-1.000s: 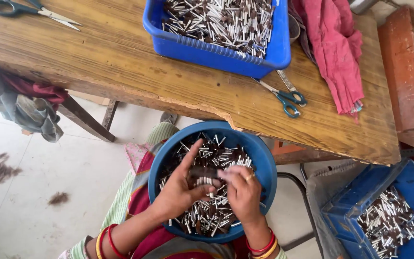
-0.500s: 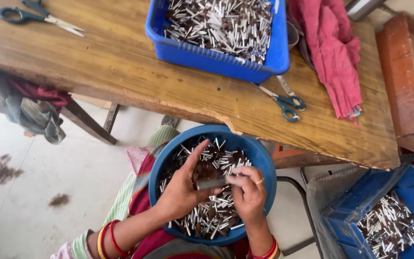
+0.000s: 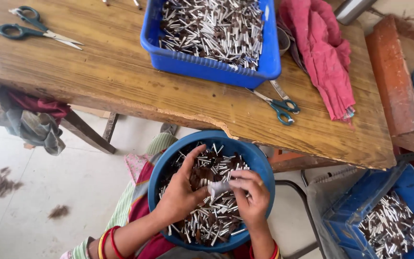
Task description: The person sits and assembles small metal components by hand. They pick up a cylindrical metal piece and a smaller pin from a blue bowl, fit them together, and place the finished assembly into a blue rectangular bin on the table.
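While the left hand [image 3: 180,196] curls loosely, fingertips touching a small silver tube [image 3: 218,188], the right hand [image 3: 250,199] pinches that tube's other end. Beneath both sets of fingers, the round blue basin [image 3: 259,165] holds heaped silver-and-brown tubes [image 3: 212,223].

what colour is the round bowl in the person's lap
Blue. The round bowl, full of small metal pieces, shows best in the head view.

scissors [image 3: 280,105], red cloth [image 3: 323,52], wooden table [image 3: 120,76]
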